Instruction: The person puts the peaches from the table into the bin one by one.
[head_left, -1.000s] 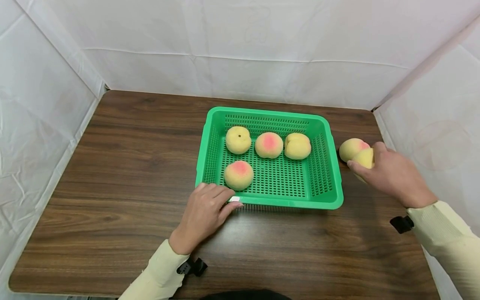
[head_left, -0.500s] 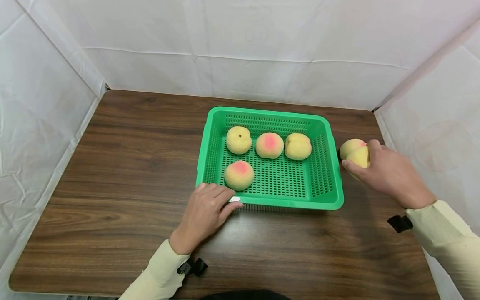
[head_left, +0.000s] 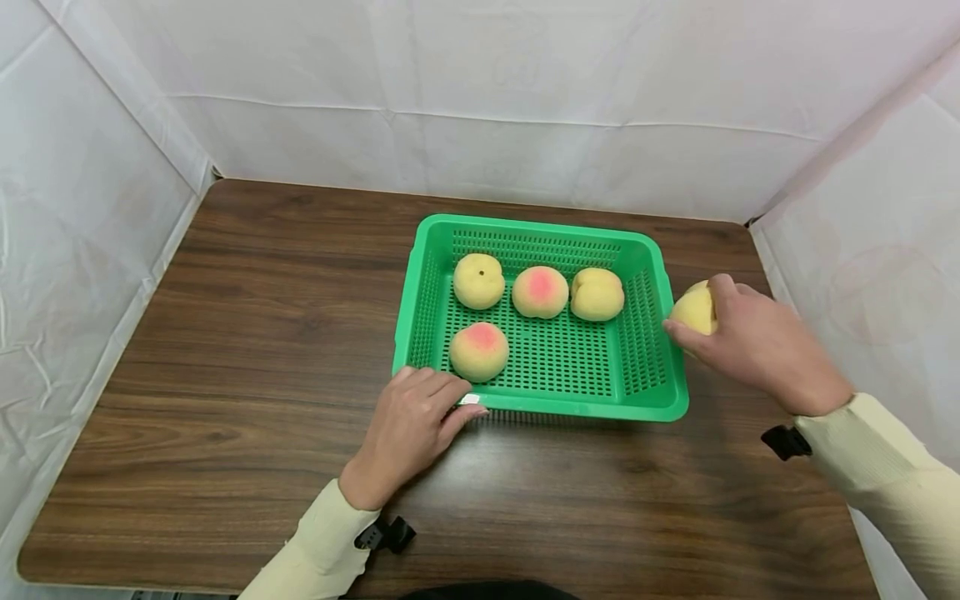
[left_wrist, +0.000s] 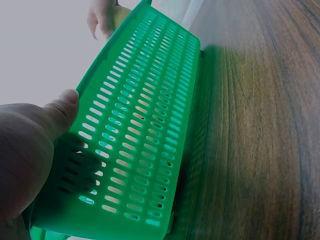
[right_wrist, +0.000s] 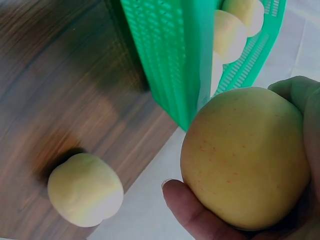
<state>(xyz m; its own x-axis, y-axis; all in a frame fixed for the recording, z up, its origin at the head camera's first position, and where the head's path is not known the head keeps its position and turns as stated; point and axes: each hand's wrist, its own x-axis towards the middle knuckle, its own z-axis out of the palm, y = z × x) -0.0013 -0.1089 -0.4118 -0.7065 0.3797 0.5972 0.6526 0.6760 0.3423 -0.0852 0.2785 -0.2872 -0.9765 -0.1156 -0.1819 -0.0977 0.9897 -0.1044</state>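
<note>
A green perforated plastic basket (head_left: pixel 570 407) holds several yellow peaches with pink blushes. Three peaches line its far side, among them a middle one (head_left: pixel 540 292), and another peach (head_left: pixel 479 352) lies at the near left. My left hand (head_left: pixel 412 425) grips the near rim at the left corner, thumb (left_wrist: pixel 62 107) along the outer wall. My right hand (head_left: pixel 761 346) holds a yellow peach (right_wrist: pixel 245 157) between thumb and fingers, right at the basket's right rim. Below it in the right wrist view, a loose peach (right_wrist: pixel 85 190) rests on the table; in the head view the right hand hides it.
The basket stands on a brown wood-grain table (head_left: pixel 247 350). White sheeting (head_left: pixel 487 75) rises behind the table and along both sides. A small white label (head_left: pixel 470 399) sits on the near rim beside the left hand.
My right hand has lifted a peach away from beside another one and carried it left to the basket's right rim. The left hand has stayed in place.
</note>
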